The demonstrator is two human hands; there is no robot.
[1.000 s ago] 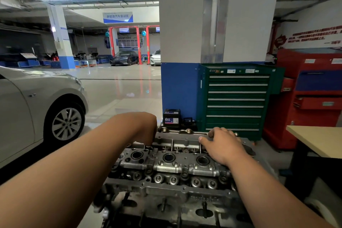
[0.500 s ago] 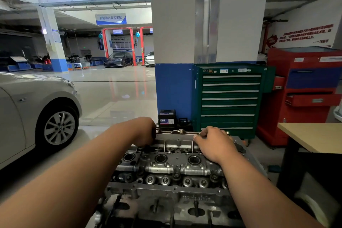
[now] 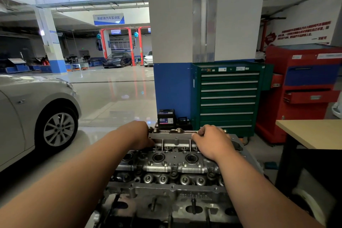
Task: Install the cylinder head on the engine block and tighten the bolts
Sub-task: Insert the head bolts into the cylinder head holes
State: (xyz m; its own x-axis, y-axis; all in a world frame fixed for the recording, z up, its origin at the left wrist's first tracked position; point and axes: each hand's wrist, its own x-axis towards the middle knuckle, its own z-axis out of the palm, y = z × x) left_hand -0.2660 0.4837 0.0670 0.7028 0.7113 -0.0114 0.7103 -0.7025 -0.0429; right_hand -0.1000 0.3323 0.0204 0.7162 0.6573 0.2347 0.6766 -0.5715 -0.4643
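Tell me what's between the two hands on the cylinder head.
In the head view, only the far rail of the cylinder head, bare metal with small lugs, runs from left hand to right hand.

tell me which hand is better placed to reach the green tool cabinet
Probably right: the right hand holds the cylinder head at the end nearer the green tool cabinet; the left hand is farther.

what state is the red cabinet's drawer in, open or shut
Open: the drawer juts out from the red cabinet, dark gap above it.
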